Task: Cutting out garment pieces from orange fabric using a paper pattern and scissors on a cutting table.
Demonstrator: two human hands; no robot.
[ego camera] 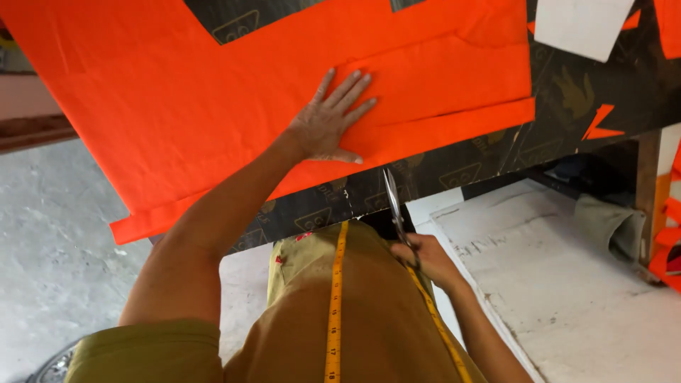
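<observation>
A: Left hand (328,124)?

B: Flat, palm down, fingers spread, pressed onto the orange fabric (177,92). Thumb lies along the near cut edge. Forearm reaches up from lower left.

A: Right hand (425,259)?

B: Low, close to the body, fingers closed through the handles of the scissors (394,206). Blades point up and away, nearly together, tips near the fabric's near edge, just right of the left thumb. Whether the tips touch the cloth, cannot tell.

A: The fabric itself?

B: Large sheet, spread flat across the cutting table (567,106). A slit runs in from the right, leaving a long strip (461,128) along the near edge. The lower left corner hangs past the table edge.

A: The table surface?

B: Dark board with a faint repeated printed pattern. A small orange offcut (601,122) lies on it to the right, well apart from the main sheet. A pale paper piece (582,25) sits at the top right.

A: On the person?

B: Olive shirt, yellow measuring tape (335,305) draped down the front, both ends running out of view.

A: The room?

B: Grey concrete floor (50,234) on the left. Under and right of the table, a white scuffed board (567,284). More orange pieces (667,241) at the far right edge, beside a rolled drab cloth (611,225).
</observation>
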